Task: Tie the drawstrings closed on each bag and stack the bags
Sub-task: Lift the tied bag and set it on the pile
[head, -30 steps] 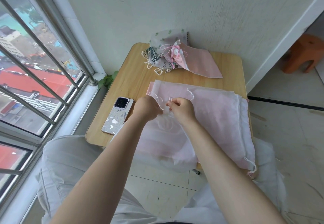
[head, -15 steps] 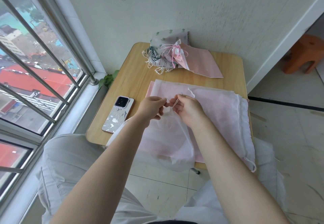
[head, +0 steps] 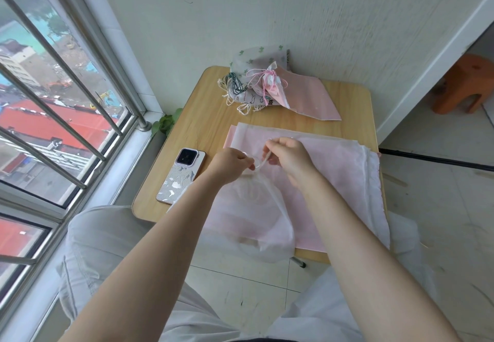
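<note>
Drawstrings (head: 258,162) are pinched between the left hand (head: 230,164) and right hand (head: 289,157), both curled, above the sheer bag (head: 256,208) gathered over the table's (head: 203,127) near edge; the knot is hidden by fingers.

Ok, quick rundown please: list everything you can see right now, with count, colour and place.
sheer bag: one, white, near table edge, neck gathered
drawstring: white, at the bag's neck, pinched by both hands
flat bags: stack, count unclear, pink and white, under the sheer bag
tied bags: pile, count unclear, pink, white, green-printed, table's far edge
phone: one, patterned case, table's left side
table: one, light wood
stool: one, orange, floor at right
plant: green, by the window
left hand: pinches drawstring
right hand: pinches drawstring
</note>
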`<action>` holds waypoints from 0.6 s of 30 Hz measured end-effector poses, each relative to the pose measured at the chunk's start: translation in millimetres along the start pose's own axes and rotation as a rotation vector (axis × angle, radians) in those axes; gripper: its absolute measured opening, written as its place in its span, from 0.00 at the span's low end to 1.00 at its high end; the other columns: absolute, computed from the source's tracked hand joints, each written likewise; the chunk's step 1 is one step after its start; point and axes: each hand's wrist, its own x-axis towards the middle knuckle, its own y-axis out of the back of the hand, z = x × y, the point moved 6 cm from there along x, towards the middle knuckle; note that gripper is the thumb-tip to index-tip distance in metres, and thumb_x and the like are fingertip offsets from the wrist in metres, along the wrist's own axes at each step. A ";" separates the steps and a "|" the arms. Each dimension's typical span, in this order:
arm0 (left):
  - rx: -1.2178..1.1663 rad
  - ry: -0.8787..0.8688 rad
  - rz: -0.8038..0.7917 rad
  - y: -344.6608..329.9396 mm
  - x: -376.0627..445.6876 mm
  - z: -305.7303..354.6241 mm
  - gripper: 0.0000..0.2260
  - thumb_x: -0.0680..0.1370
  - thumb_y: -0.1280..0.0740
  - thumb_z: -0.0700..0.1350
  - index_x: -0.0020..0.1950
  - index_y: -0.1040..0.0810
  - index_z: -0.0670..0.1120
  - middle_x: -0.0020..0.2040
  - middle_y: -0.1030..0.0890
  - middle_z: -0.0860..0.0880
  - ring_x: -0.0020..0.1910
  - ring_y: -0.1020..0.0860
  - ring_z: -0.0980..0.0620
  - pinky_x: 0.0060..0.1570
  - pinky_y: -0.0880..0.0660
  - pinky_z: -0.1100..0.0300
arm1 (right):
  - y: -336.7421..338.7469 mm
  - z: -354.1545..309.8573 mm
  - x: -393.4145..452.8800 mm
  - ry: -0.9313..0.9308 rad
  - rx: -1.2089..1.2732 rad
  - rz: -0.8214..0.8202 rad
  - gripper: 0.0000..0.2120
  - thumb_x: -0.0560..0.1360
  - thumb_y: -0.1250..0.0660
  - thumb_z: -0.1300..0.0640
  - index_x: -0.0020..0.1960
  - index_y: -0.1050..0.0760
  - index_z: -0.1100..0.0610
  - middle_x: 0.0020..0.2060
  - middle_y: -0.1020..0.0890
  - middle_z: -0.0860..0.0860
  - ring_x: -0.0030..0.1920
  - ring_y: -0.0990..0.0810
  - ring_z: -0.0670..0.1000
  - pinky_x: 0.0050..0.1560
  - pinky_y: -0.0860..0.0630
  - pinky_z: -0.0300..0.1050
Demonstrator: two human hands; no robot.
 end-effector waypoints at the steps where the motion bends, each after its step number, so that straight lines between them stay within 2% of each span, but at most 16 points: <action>1: -0.032 -0.006 -0.041 -2.0 -0.9 4.5 0.11 0.78 0.35 0.47 0.43 0.14 0.46 0.33 0.27 0.53 0.28 0.33 0.52 0.30 0.36 0.62 | -0.2 -7.2 1.3 0.043 -0.033 -0.003 0.11 0.78 0.35 0.58 0.39 0.20 0.56 0.37 0.17 0.53 0.40 0.21 0.49 0.48 0.23 0.43; 3: -0.150 -0.012 -0.129 -7.5 -3.4 12.6 0.10 0.77 0.35 0.46 0.43 0.15 0.45 0.33 0.25 0.51 0.31 0.30 0.53 0.34 0.34 0.64 | -3.6 -20.5 2.4 0.102 -0.096 -0.025 0.08 0.77 0.33 0.57 0.42 0.17 0.56 0.40 0.15 0.49 0.43 0.19 0.44 0.52 0.23 0.40; 5: -0.191 -0.052 -0.174 -12.0 -9.0 21.8 0.10 0.77 0.34 0.47 0.40 0.16 0.47 0.34 0.25 0.51 0.31 0.29 0.55 0.35 0.33 0.66 | -11.0 -29.9 0.4 0.120 -0.142 -0.059 0.08 0.77 0.32 0.56 0.43 0.16 0.57 0.37 0.16 0.48 0.37 0.20 0.44 0.41 0.22 0.38; 7: -0.167 -0.109 -0.157 -14.0 -11.0 26.9 0.12 0.78 0.34 0.48 0.36 0.18 0.49 0.33 0.25 0.51 0.32 0.29 0.56 0.37 0.32 0.65 | -16.9 -33.7 -2.7 0.121 -0.204 -0.084 0.09 0.76 0.32 0.54 0.42 0.16 0.57 0.32 0.19 0.50 0.29 0.24 0.48 0.29 0.28 0.39; 8: -0.158 -0.126 -0.145 -14.0 -10.4 27.3 0.13 0.79 0.36 0.48 0.36 0.19 0.49 0.32 0.25 0.52 0.31 0.29 0.56 0.37 0.32 0.65 | -18.4 -33.3 -3.1 0.123 -0.228 -0.094 0.10 0.77 0.32 0.54 0.42 0.17 0.57 0.30 0.20 0.51 0.27 0.27 0.50 0.27 0.31 0.39; 12: -0.244 -0.068 -0.149 -8.8 -8.1 21.7 0.14 0.81 0.37 0.47 0.39 0.19 0.43 0.27 0.26 0.54 0.26 0.32 0.57 0.27 0.36 0.70 | -15.9 -30.7 -0.5 0.080 -0.345 -0.100 0.17 0.78 0.35 0.48 0.37 0.20 0.57 0.25 0.22 0.53 0.27 0.25 0.52 0.31 0.29 0.40; 14: -0.286 -0.037 -0.133 -5.0 -4.8 15.1 0.15 0.81 0.37 0.49 0.43 0.17 0.41 0.28 0.26 0.52 0.25 0.33 0.57 0.25 0.38 0.68 | -7.9 -26.9 2.9 0.028 -0.501 -0.094 0.19 0.79 0.39 0.45 0.40 0.19 0.57 0.29 0.19 0.54 0.29 0.23 0.50 0.33 0.29 0.41; 16: -0.282 -0.004 -0.071 0.6 -1.0 7.4 0.14 0.81 0.37 0.47 0.45 0.15 0.43 0.29 0.23 0.52 0.25 0.31 0.57 0.24 0.38 0.69 | 1.9 -23.4 5.1 -0.013 -0.627 -0.120 0.20 0.79 0.39 0.45 0.44 0.17 0.59 0.28 0.21 0.53 0.28 0.27 0.47 0.33 0.31 0.40; 18: -0.314 0.038 -0.018 5.5 1.5 1.1 0.12 0.80 0.37 0.46 0.47 0.15 0.44 0.32 0.20 0.53 0.27 0.28 0.57 0.26 0.36 0.66 | 9.5 -24.2 3.4 -0.028 -0.679 -0.171 0.17 0.78 0.35 0.47 0.44 0.17 0.60 0.26 0.28 0.48 0.25 0.33 0.46 0.28 0.36 0.38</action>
